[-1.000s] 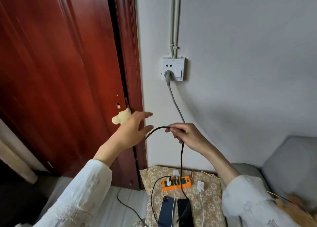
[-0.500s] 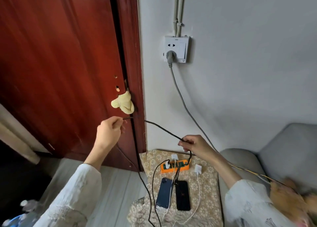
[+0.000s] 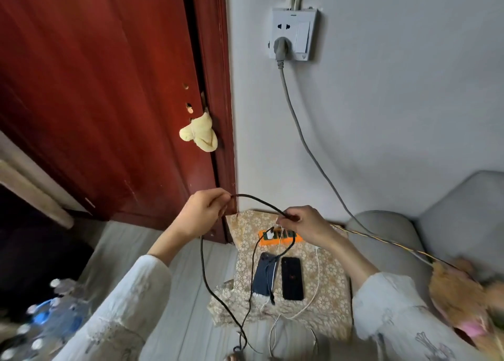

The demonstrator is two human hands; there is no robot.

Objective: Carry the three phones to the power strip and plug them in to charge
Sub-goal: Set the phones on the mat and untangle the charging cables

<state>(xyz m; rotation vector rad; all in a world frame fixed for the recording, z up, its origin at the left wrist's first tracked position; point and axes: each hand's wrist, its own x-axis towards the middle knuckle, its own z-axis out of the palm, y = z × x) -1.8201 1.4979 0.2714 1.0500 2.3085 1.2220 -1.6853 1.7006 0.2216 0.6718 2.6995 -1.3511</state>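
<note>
A pale grey wall (image 3: 381, 101) meets a dark red wooden door (image 3: 95, 88) at a corner, and below it a small surface draped in a floral lace cloth (image 3: 327, 292) sits just beside a grey sofa arm (image 3: 381, 232). At twelve o'clock a wall socket (image 3: 293, 33) carries a grey plug, whose cord (image 3: 302, 140) slopes down toward four o'clock.

On the cloth, the orange power strip (image 3: 281, 235) lies at the far edge with a white charger block in it. Two phones lie side by side just below: a dark blue one (image 3: 263, 274) with a cable across it, and a black one (image 3: 292, 279) to its right. A third phone is not visible.

The left hand (image 3: 201, 216) pinches a black charging cable (image 3: 259, 204) at about ten o'clock from the strip; the right hand (image 3: 305, 224) is closed on the same cable directly above the strip. The arc between them hangs free, and the rest trails to the floor at six o'clock.

The cable looks light and limp, so it is best gripped close to its connector end. The phones are probably smooth and slippery; take them by the long edges.

No containers are present apart from blurred plastic bottles (image 3: 54, 314) at eight o'clock.
</note>
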